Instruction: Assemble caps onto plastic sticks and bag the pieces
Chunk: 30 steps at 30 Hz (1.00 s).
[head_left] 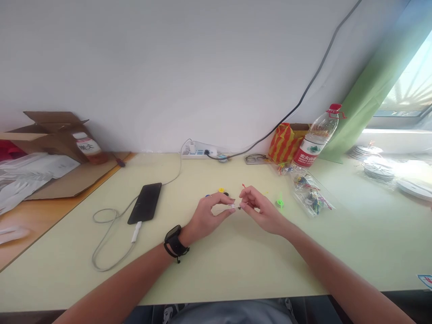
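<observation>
In the head view, my left hand (208,212) is closed in a pinch on a small whitish piece (232,205). A thin pale line runs from the fingertips back under the palm. My right hand (261,211) faces it, thumb and forefinger pinched together at a tiny dark bit (239,208). Whether that bit belongs to the whitish piece I cannot tell. A red pointed piece (244,186) shows just above my right fingers. Behind the hands lie a yellow round piece (221,190) and a black one, partly covered. A bright green piece (280,204) lies right of my right hand.
A black phone (145,203) lies at left on a looping white cable. At the wall are a power strip (199,150) and glasses (256,159). On the right stand a water bottle (317,137), plastic bags of small parts (312,193) and stacked discs (380,168). A cardboard box (50,135) stands left.
</observation>
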Each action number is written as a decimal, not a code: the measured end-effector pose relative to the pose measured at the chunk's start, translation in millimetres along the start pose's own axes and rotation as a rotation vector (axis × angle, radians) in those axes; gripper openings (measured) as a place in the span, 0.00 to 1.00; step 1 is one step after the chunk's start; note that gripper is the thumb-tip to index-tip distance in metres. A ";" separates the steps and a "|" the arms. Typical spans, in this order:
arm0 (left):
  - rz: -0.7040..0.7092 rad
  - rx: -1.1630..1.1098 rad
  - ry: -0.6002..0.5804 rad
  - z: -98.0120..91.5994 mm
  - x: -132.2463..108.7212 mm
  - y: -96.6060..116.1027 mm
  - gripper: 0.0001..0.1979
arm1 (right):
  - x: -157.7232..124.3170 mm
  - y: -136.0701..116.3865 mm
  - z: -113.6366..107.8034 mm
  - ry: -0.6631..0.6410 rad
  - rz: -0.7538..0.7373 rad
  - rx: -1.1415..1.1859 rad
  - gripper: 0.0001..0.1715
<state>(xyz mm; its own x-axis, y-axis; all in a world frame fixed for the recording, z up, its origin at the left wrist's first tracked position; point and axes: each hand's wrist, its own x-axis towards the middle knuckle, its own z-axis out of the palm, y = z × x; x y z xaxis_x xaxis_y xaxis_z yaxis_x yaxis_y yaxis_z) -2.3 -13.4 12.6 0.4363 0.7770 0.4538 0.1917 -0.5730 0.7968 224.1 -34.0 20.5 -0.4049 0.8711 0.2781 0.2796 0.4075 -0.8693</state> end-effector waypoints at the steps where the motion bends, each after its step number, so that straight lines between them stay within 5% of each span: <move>1: 0.019 0.040 0.005 -0.6 -0.2 -0.7 0.07 | 0.0 -0.4 0.0 0.004 0.002 0.006 0.10; 9: 0.043 0.047 -0.028 -0.1 -0.4 -6.4 0.05 | 0.6 1.7 2.5 -0.007 -0.008 0.027 0.09; 19: -0.096 -0.308 -0.125 4.0 -0.1 -4.4 0.08 | 3.1 8.1 0.5 0.037 0.024 0.106 0.12; 22: -0.147 -0.341 -0.080 3.7 2.0 -8.9 0.10 | 4.0 11.4 0.4 0.149 -0.004 0.059 0.20; 24: -0.202 -0.375 -0.045 2.9 3.5 -13.0 0.12 | 3.8 12.3 -1.2 0.212 -0.060 -0.054 0.17; 27: -0.276 -0.449 -0.015 1.2 5.3 -18.0 0.13 | 1.8 12.3 -3.0 0.145 -0.136 -0.173 0.10; 30: -0.309 -0.509 -0.009 -0.5 6.5 -19.6 0.15 | -1.3 13.9 -0.4 0.089 -0.169 -0.217 0.20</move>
<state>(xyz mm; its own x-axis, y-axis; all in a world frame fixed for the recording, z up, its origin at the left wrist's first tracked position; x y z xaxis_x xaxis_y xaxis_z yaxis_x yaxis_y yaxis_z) -3.6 3.0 0.1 0.4353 0.8844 0.1685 -0.1335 -0.1217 0.9836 228.9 -29.4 8.2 -0.3863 0.8024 0.4548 0.3979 0.5898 -0.7027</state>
